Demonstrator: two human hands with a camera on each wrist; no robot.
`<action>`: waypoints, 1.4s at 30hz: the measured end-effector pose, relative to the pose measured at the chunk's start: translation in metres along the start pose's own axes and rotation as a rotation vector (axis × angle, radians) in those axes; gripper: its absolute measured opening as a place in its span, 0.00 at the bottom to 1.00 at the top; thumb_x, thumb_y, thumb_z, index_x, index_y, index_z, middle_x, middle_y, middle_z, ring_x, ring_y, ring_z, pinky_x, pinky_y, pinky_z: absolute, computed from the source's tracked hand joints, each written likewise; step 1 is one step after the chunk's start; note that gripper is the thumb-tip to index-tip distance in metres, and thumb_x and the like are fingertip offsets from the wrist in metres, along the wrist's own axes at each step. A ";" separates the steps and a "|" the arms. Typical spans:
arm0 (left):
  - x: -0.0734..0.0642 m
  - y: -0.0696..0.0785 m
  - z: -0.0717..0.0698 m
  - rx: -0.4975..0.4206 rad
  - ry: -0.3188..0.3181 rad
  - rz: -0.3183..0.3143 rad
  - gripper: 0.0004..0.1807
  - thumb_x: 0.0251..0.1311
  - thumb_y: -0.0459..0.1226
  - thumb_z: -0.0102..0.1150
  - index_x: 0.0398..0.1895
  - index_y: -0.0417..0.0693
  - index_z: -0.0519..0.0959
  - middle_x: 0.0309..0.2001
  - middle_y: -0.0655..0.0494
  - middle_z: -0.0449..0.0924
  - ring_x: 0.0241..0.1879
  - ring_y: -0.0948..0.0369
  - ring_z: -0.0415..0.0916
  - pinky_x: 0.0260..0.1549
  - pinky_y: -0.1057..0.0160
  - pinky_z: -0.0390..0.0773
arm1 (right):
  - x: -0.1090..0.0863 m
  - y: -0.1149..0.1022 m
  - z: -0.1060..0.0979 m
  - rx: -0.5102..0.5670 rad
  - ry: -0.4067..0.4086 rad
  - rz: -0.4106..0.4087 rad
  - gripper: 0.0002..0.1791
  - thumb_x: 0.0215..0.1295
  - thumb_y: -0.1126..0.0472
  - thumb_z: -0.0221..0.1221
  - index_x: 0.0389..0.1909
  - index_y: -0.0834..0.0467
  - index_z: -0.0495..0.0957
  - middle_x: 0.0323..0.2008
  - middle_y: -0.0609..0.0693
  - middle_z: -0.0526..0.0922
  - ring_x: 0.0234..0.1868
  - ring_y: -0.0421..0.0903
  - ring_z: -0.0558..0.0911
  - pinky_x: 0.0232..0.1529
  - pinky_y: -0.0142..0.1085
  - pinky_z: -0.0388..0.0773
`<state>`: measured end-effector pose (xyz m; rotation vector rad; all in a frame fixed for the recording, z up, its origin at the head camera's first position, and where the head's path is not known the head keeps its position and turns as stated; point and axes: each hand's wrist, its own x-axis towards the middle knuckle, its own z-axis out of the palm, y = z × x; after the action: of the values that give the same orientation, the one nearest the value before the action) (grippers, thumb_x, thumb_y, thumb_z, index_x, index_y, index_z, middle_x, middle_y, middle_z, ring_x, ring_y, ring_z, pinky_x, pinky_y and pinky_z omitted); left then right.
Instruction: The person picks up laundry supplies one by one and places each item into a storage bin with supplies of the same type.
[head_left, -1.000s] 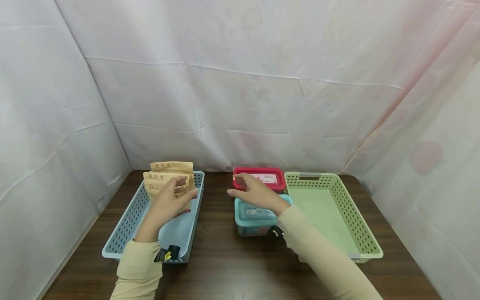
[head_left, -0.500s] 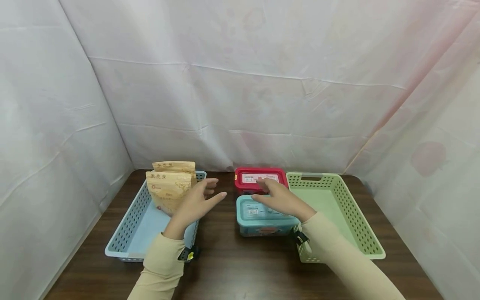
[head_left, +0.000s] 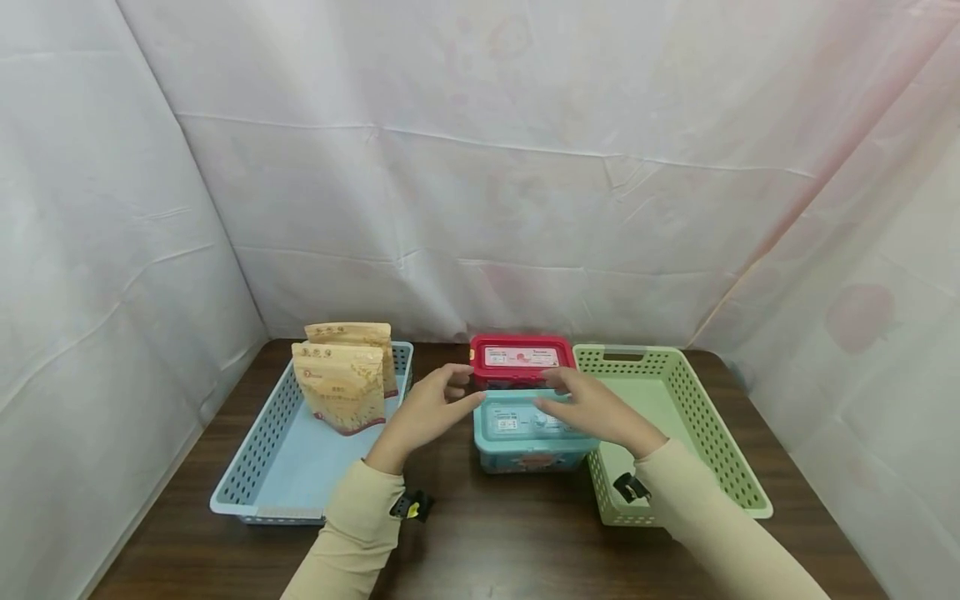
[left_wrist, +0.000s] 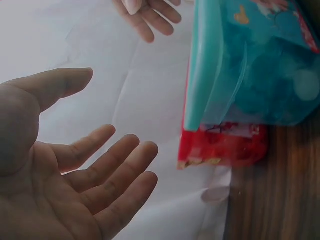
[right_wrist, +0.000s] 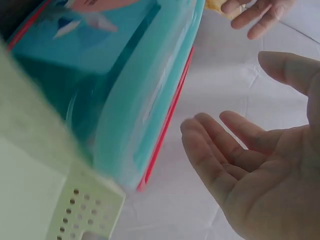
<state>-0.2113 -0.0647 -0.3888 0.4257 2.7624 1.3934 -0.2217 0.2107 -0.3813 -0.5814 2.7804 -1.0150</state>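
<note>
A teal lidded plastic box (head_left: 534,450) stands on the table with a red lidded box (head_left: 517,342) right behind it. My left hand (head_left: 429,410) hovers near the teal box's left end, fingers loosely spread and holding nothing. Over the right part of the teal lid is my right hand (head_left: 600,412), also with relaxed fingers and nothing in them. In the left wrist view the teal box (left_wrist: 270,65) is apart from my left fingers (left_wrist: 107,185). The right wrist view shows a gap between the teal box (right_wrist: 135,85) and my right fingers (right_wrist: 210,155).
At left is a blue basket (head_left: 262,467) with two tan pouches standing in it, the front pouch (head_left: 341,387) overlapping the other. A green basket (head_left: 720,433) stands at the right, close to both boxes. A white cloth (head_left: 480,208) hangs behind the dark wooden table (head_left: 480,542).
My left hand has moved right, from in front of the pouches to beside the teal box. My right hand has also shifted right, above the teal lid. The boxes and baskets stay put.
</note>
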 end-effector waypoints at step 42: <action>0.005 -0.022 0.027 0.014 -0.080 0.020 0.30 0.58 0.35 0.72 0.64 0.36 0.76 0.52 0.42 0.75 0.45 0.54 0.80 0.36 0.60 0.83 | -0.023 0.050 -0.017 -0.038 -0.043 0.001 0.28 0.62 0.68 0.65 0.60 0.79 0.71 0.42 0.61 0.84 0.41 0.54 0.86 0.39 0.43 0.84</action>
<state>-0.2175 -0.0545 -0.4223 0.4988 2.7134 1.3311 -0.2200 0.2651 -0.4013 -0.5989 2.7676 -0.9394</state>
